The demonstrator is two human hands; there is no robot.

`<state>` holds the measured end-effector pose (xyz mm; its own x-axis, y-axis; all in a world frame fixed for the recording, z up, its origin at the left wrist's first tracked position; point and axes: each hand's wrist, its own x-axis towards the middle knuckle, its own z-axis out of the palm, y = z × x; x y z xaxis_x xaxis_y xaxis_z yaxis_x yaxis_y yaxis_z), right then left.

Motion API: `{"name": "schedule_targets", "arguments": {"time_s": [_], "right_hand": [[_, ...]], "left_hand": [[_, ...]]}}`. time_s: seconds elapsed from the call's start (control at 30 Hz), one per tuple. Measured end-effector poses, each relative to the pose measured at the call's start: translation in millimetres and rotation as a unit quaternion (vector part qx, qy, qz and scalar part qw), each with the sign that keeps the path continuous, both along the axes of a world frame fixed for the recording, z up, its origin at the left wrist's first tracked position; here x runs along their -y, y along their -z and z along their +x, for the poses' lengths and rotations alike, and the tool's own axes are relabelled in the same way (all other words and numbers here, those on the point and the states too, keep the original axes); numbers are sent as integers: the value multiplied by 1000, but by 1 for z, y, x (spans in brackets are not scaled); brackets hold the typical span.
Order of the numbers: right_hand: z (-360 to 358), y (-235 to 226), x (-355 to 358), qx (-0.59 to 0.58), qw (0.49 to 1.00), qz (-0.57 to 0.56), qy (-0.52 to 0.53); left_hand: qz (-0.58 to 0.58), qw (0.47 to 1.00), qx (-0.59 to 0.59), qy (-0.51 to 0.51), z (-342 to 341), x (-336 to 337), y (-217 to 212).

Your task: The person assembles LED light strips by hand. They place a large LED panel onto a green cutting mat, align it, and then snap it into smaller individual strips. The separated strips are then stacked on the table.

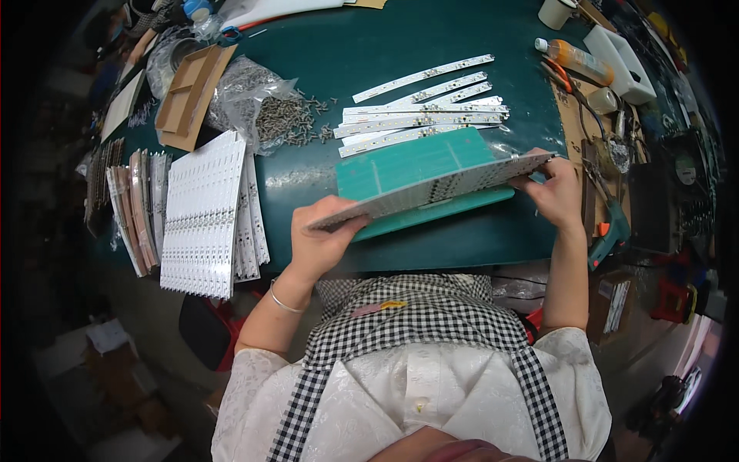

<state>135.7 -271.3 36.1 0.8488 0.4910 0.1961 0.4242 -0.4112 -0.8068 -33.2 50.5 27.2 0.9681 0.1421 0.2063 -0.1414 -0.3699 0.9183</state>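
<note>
The circuit panel (446,185) is tilted over the teal block (408,165), left hand (322,235) pinching its 8 o'clock end, right hand (556,189) gripping the 2 o'clock end. I'd keep pressure even and fingers on the edges so it doesn't twist. Loose strips (419,119) crowd 12, green-handled tool (608,235) at 4; bare table (296,181) opens at 9, front edge near 6.

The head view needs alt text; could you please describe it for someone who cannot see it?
A person's left hand and right hand hold a thin panel over a green slab on a table. White strips lie beyond; white panels and small metal parts are to the left.
</note>
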Motion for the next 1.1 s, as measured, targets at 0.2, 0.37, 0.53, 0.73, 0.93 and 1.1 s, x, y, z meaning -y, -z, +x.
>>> {"name": "schedule_targets", "arguments": {"time_s": [0.2,0.37,0.53,0.73,0.93,1.1], "right_hand": [[-12,13,0,114,990,81,-2],[-9,11,-2,-99,984,126,78],[22,10,-3,-126,970,196,73],[81,29,-36,45,994,21,100],[39,-2,-27,-180,950,252,43],[7,-3,-12,-271,941,197,-41]], "left_hand": [[54,969,225,87,3,3,24],[-92,974,206,11,4,-1,22],[-249,928,204,-185,7,-30,-8],[-355,909,93,-198,11,-14,-17],[-327,932,-38,-153,-9,3,-17],[-294,942,-96,-130,-14,16,-1]]}}
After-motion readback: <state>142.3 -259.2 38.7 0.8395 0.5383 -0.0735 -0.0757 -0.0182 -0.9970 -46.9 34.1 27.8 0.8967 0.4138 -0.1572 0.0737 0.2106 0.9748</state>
